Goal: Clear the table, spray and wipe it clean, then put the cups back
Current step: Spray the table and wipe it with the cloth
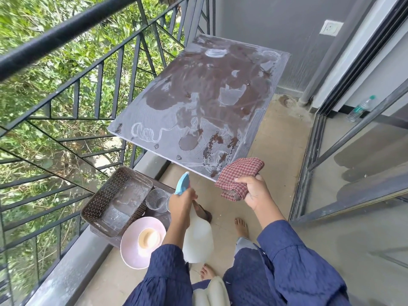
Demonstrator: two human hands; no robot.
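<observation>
The dark table top (pixel 176 85) is bare and streaked with wet patches and white foam. My left hand (pixel 182 203) grips the neck of a white spray bottle (pixel 198 237) with a blue nozzle (pixel 183 183), held just below the table's near corner. My right hand (pixel 254 191) holds a folded red checked cloth (pixel 239 175) at the table's near edge. Clear glass cups (pixel 157 199) stand on a low dark stand to the left, beside a brown perforated basket (pixel 117 199).
A pink plate with a cream bowl (pixel 143 241) sits on the ledge by the stand. A black railing (pixel 66 85) runs along the left. A glass sliding door (pixel 344 151) is on the right, with a water bottle (pixel 361 108) behind it. My bare feet stand on the tiled floor.
</observation>
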